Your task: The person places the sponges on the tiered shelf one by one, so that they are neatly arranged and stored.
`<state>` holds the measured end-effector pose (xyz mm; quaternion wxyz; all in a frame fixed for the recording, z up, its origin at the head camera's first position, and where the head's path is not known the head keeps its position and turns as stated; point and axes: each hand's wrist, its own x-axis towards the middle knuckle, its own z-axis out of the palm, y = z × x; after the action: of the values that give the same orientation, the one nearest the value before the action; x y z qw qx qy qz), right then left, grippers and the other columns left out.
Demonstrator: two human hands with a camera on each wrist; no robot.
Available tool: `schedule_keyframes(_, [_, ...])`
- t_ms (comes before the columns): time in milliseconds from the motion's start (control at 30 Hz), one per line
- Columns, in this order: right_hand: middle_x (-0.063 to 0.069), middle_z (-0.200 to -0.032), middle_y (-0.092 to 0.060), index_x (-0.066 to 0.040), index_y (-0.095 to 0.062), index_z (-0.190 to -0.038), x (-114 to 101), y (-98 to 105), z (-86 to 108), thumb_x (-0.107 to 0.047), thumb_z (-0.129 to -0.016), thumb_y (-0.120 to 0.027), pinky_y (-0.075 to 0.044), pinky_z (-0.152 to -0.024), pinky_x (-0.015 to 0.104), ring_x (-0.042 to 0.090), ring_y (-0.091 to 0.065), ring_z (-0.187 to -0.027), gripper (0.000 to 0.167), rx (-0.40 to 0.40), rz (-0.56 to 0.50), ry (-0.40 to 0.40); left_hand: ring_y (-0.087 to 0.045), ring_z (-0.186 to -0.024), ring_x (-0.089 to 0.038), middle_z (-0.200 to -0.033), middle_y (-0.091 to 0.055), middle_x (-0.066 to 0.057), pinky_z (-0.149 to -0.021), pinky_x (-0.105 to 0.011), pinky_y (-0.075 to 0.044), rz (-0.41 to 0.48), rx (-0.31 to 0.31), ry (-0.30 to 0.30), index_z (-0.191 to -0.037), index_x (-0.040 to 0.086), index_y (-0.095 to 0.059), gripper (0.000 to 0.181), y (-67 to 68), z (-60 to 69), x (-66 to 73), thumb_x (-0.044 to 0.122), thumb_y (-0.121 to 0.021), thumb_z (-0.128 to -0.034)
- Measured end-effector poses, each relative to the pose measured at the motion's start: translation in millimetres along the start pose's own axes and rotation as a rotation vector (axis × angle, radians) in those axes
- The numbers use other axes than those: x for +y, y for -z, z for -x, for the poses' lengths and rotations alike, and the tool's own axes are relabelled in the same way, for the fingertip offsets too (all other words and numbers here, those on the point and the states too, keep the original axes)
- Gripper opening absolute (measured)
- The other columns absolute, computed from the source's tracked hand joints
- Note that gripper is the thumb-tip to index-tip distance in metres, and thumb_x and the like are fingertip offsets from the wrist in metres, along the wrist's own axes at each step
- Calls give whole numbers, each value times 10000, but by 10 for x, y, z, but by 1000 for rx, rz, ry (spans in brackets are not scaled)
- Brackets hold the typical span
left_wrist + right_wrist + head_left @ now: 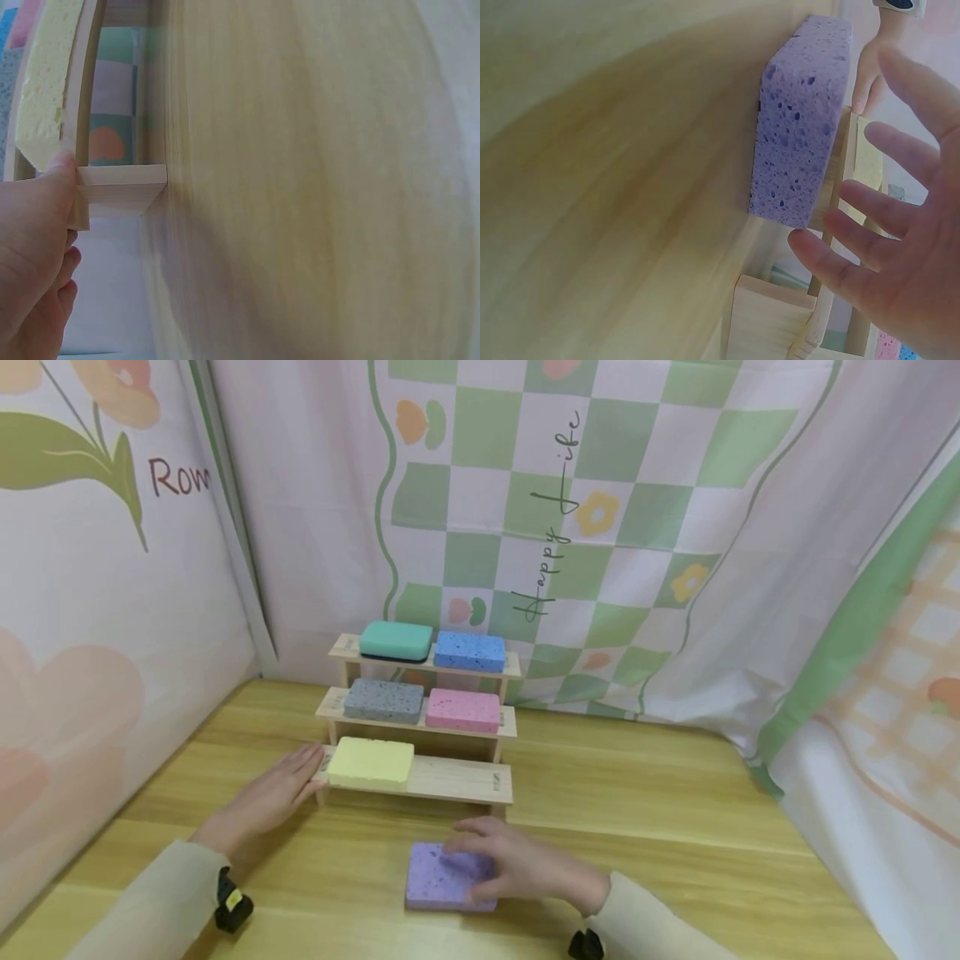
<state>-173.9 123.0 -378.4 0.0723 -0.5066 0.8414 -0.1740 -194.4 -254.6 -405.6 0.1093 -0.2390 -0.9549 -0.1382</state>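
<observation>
A purple sponge [431, 881] lies flat on the table in front of a three-step wooden shelf [457, 777]. Over its right part hovers my right hand [517, 864], fingers spread; in the right wrist view a gap shows between most fingers and the sponge [799, 127]. My left hand [273, 793] holds the left end of the bottom step. Its thumb [60, 169] sits on the board's front edge, close to the yellow sponge [371, 762]. A grey sponge [384, 701] and a pink sponge [463, 710] occupy the middle step.
Side by side on the top step are a teal sponge [396, 641] and a blue sponge [470, 651]. Behind the shelf hangs a checked green-and-white curtain [540, 527]. Printed cloth walls [90, 610] bound the wooden table [637, 793] left and right.
</observation>
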Motion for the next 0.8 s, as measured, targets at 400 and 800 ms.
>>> schedule_keyframes(400, [152,-1386,-396,-160,-545,-1286,26,-69,45,-441,-742,-715,-365,-993,435,296,-389,-1246,635,-34,51,22,-253,-1294,-427,-1402,-283,-300,-1050,-526,-215,-1,-10,5,-1348,-154,-303,531,1,-9,0,215,-438,-990])
schedule_keyframes(800, [138,-1326,-468,-165,-576,-1250,31,-112,37,-286,-746,-747,-392,-976,378,270,-454,-1191,545,-16,111,43,-249,-1294,-429,-1406,-274,-301,-1049,-531,-213,20,-14,12,-1351,-153,-296,533,10,-1,4,210,-440,-989])
